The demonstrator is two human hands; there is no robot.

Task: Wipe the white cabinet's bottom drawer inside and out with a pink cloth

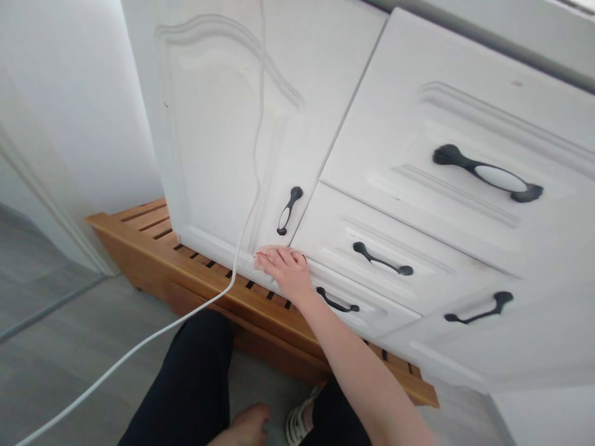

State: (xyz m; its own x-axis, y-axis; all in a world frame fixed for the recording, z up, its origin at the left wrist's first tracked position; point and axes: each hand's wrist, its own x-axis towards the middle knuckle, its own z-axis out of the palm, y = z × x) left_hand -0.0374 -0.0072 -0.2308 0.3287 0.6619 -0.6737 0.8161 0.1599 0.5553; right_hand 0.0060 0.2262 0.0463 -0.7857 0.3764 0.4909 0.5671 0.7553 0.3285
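My right hand (286,269) reaches in from the lower right and lies against the lower front of the white cabinet. Its fingers point left and look stretched out, over the bottom corner of the door (218,142) beside the drawers. Just above it is the door's black and white handle (290,210), apart from the fingers. The lowest drawer's handle (338,300) is to the right of my wrist. My left hand (244,426) is low at the bottom edge, between my legs, partly cut off; its grip cannot be made out.
A white cable (153,337) hangs down the door and runs to the lower left. The cabinet stands on a slatted wooden bench (199,275). More drawers carry black handles, such as the large upper handle (488,173). My dark-clothed legs (186,378) are over the grey floor.
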